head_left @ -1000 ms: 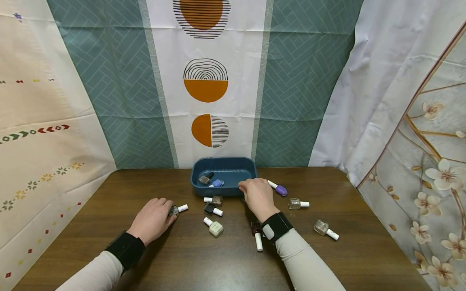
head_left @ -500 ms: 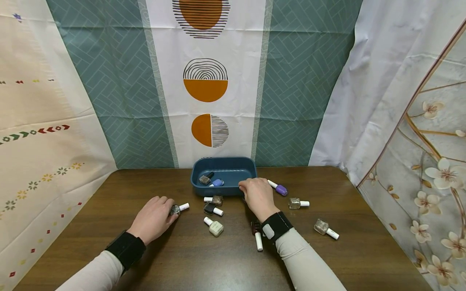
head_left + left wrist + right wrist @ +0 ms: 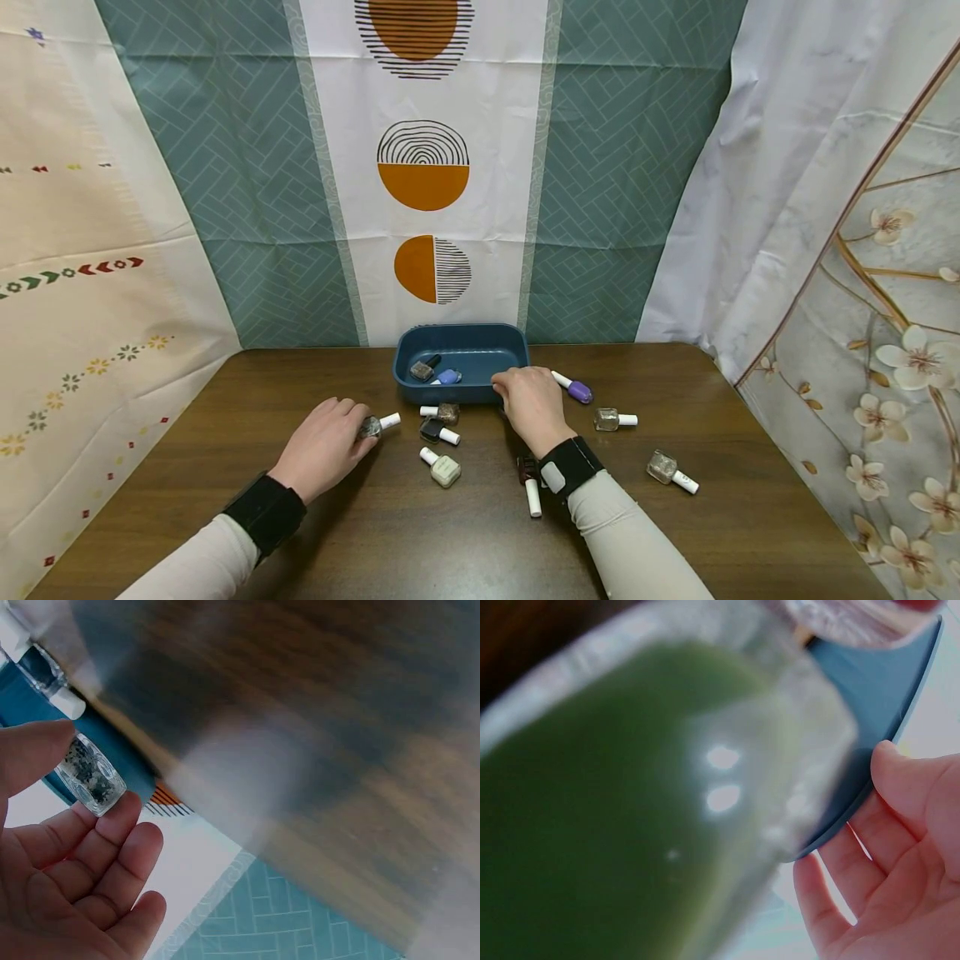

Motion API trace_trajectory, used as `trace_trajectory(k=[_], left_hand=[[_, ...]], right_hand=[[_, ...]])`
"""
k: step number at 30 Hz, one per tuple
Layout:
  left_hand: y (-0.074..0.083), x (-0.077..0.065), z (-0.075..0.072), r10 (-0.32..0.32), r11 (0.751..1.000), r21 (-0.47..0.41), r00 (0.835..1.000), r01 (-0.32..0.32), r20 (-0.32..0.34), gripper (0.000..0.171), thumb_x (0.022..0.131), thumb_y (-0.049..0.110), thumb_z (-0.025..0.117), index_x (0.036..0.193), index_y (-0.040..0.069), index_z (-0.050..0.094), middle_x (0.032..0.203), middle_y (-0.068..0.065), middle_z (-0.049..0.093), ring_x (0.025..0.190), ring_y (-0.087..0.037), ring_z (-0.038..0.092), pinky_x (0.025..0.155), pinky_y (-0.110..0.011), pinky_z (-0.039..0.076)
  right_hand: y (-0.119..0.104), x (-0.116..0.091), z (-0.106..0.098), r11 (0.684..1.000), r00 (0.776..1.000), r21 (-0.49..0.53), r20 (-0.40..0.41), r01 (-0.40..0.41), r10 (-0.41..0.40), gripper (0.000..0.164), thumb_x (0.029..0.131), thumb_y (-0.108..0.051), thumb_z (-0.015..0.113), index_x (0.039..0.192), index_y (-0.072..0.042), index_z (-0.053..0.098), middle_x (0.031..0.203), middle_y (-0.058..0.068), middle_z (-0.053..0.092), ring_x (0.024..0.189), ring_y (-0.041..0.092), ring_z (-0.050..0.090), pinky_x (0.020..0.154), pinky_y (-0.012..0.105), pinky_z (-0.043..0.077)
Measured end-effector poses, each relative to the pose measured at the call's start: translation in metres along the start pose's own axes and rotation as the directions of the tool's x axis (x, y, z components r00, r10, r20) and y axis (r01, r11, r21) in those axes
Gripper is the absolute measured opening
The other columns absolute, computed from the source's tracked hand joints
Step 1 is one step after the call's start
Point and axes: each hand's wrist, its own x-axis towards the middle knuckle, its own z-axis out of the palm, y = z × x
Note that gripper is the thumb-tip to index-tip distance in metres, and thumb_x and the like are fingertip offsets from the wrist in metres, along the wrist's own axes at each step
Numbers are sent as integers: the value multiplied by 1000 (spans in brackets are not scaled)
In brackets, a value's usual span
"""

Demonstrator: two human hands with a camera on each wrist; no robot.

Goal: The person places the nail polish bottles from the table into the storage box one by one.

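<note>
My left hand (image 3: 326, 443) pinches a clear nail polish bottle (image 3: 91, 774) with dark and silver glitter between thumb and fingertips; its white cap points right in the head view. At the right front corner of the blue bin (image 3: 460, 394), my right hand (image 3: 531, 404) holds the rim, thumb on one side and fingers on the other in the right wrist view. Inside the bin lie a glitter bottle with a black cap (image 3: 422, 371) and a blue bottle (image 3: 449, 377). A dark red bottle (image 3: 527, 471) lies beside the right wrist, partly covered by it.
In front of the bin lie a brown glitter bottle (image 3: 448, 414), a black one (image 3: 431, 430) and a pale green one (image 3: 446, 472). Rightward are a purple bottle (image 3: 580, 392) and two clear glitter bottles (image 3: 606, 420). A green bottle (image 3: 630, 817) looms close to the right wrist camera.
My left hand has moved slightly right and toward the bin, carrying the glitter nail polish bottle. The right hand stays at the bin's rim.
</note>
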Motion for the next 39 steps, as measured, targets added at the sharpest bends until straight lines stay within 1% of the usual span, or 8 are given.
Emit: trace_trajectory(k=[5, 12, 20, 27, 34, 39], left_hand=[[5, 5, -2, 29, 1000, 0, 999, -29, -37, 34, 90, 21, 95, 107, 3, 71, 93, -5, 66, 83, -22, 55, 85, -43, 52], [13, 16, -7, 37, 999, -25, 998, -38, -43, 35, 90, 22, 95, 109, 3, 72, 96, -5, 68, 87, -23, 57, 88, -43, 53], [23, 32, -15, 100, 995, -15, 988, -103, -118, 34, 90, 21, 94, 107, 1, 72, 96, -8, 70, 87, -26, 58, 88, -44, 52], [31, 50, -19, 110, 993, -20, 988, -113, -112, 33, 93, 21, 92, 110, 1, 73, 96, -8, 70, 87, -26, 56, 85, -41, 49], [36, 69, -17, 141, 990, 12, 983, -141, -114, 36, 95, 23, 90, 115, -1, 73, 97, -10, 69, 86, -27, 56, 86, -42, 49], [40, 81, -15, 136, 991, 9, 986, -135, -99, 33, 96, 24, 89, 113, 0, 73, 95, -8, 68, 88, -28, 58, 87, -43, 50]], right_hand=[[0, 0, 0, 1000, 1000, -2, 10, 2, -2, 14, 106, -19, 77, 116, -17, 87, 101, 2, 82, 96, 27, 77, 105, 49, 55], [1, 1, 1, 1000, 1000, -6, -1, 8, -8, 14, 106, -19, 78, 115, -17, 87, 101, 1, 82, 96, 26, 77, 104, 49, 56], [0, 1, 0, 1000, 1000, -8, 7, 3, -3, 14, 105, -19, 78, 116, -18, 87, 102, 1, 82, 97, 26, 77, 104, 50, 56], [0, 0, 0, 1000, 1000, -4, 11, -1, 1, 14, 106, -19, 77, 116, -17, 87, 103, 2, 82, 98, 27, 77, 105, 50, 56], [1, 1, 1, 1000, 1000, -7, 1, 5, -5, 13, 106, -19, 78, 115, -17, 87, 102, 1, 82, 98, 26, 77, 105, 50, 56], [0, 1, 0, 1000, 1000, 0, 10, 0, 0, 14, 106, -18, 77, 115, -16, 87, 103, 1, 82, 99, 26, 77, 105, 50, 56]])
